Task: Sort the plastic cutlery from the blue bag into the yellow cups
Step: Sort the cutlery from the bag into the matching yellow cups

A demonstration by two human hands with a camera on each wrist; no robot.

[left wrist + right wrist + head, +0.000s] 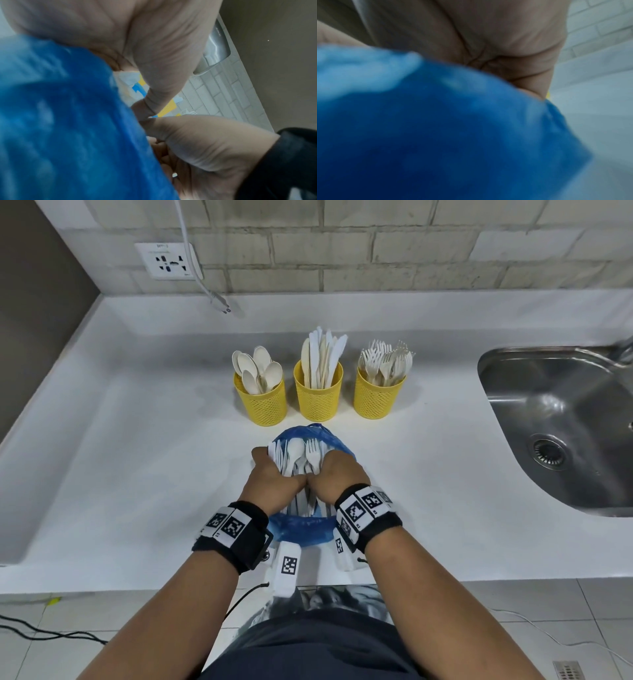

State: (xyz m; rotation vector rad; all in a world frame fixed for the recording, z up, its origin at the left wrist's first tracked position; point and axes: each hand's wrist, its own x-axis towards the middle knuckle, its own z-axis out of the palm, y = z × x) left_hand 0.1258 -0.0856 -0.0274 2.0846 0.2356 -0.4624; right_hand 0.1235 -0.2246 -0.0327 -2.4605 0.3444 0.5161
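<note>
A blue plastic bag (301,529) lies on the white counter near the front edge, its mouth toward the cups. A bunch of white plastic cutlery (298,455) sticks out of it, a spoon and a fork on top. My left hand (274,477) and right hand (337,474) grip this bunch from either side, thumbs meeting in the middle. Three yellow mesh cups stand behind: the left cup (262,402) holds spoons, the middle cup (318,395) knives, the right cup (376,397) forks. Both wrist views are filled by blurred blue bag (60,121) (453,135) and palm.
A steel sink (561,422) is sunk into the counter at the right. A wall socket (166,261) and a hanging white cable (212,296) are at the back left. The counter's front edge (137,583) runs just below my wrists.
</note>
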